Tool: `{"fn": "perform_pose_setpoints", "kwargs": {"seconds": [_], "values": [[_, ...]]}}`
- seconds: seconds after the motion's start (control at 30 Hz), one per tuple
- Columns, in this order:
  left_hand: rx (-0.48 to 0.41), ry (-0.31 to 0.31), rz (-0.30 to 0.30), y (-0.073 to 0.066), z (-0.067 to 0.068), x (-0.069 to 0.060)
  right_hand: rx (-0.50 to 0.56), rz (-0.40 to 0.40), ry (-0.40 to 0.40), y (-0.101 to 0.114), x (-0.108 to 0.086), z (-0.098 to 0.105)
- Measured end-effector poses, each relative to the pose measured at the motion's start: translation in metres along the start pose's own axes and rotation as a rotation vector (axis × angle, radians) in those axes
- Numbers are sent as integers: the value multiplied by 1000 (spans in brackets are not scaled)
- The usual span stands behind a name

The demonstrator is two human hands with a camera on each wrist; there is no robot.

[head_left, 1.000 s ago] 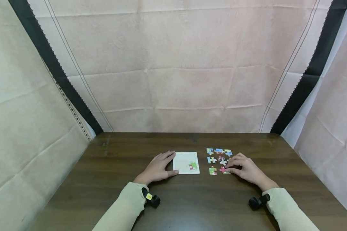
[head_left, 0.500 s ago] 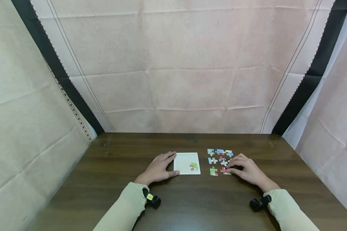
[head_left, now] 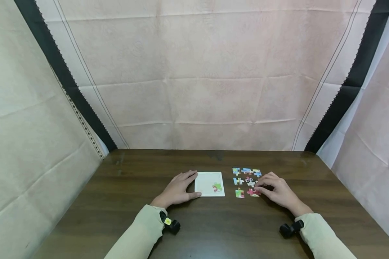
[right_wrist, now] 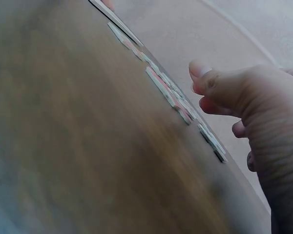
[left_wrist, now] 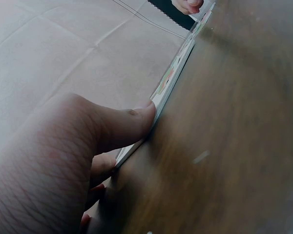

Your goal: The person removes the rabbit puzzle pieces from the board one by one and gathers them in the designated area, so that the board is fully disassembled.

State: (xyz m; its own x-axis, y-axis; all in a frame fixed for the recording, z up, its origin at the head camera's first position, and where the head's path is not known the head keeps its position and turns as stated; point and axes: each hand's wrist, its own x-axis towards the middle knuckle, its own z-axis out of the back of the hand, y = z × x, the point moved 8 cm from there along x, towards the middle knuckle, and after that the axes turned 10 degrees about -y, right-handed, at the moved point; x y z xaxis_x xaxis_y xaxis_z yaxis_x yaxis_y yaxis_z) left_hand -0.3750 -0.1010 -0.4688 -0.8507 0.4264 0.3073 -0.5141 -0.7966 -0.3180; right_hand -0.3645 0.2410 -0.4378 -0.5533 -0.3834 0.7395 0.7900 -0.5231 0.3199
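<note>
A white square puzzle tray (head_left: 203, 184) lies on the table, with one green-and-pink jigsaw piece (head_left: 218, 187) at its lower right. My left hand (head_left: 175, 189) holds the tray at its left side; in the left wrist view the thumb (left_wrist: 129, 126) rests on the near edge and a finger touches the left edge. My right hand (head_left: 276, 189) hovers beside a pink-and-green jigsaw piece (head_left: 253, 192), fingers bent. In the right wrist view, its thumb and fingers stand apart from the pieces and hold nothing.
Several loose jigsaw pieces (head_left: 238, 181) lie in rough rows right of the tray. A green piece (head_left: 239, 193) sits in the nearest row. The brown table (head_left: 214, 226) is walled by pale fabric (head_left: 214, 90) behind and at both sides.
The pink-and-green piece shows more fully, its right part now in sight beside my right fingertips, which have let go of it. My left hand and the tray have stayed in place.
</note>
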Motion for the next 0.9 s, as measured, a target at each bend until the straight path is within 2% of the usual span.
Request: {"fn": "perform_pose_setpoints", "kwargs": {"seconds": [0.13,0.3,0.43,0.67,0.9], "values": [[-4,-7,-1,0,2,1,33,27,-65,8,8,-6],[1,-4,0,0,1,0,103,94,-101,35,27,-33],[-2,0,2,0,1,-2,142,122,-77,54,43,-62],[-3,3,11,1,2,-2,114,41,-9,61,70,-105],[6,2,0,1,1,0,80,5,84,62,69,-119]]}}
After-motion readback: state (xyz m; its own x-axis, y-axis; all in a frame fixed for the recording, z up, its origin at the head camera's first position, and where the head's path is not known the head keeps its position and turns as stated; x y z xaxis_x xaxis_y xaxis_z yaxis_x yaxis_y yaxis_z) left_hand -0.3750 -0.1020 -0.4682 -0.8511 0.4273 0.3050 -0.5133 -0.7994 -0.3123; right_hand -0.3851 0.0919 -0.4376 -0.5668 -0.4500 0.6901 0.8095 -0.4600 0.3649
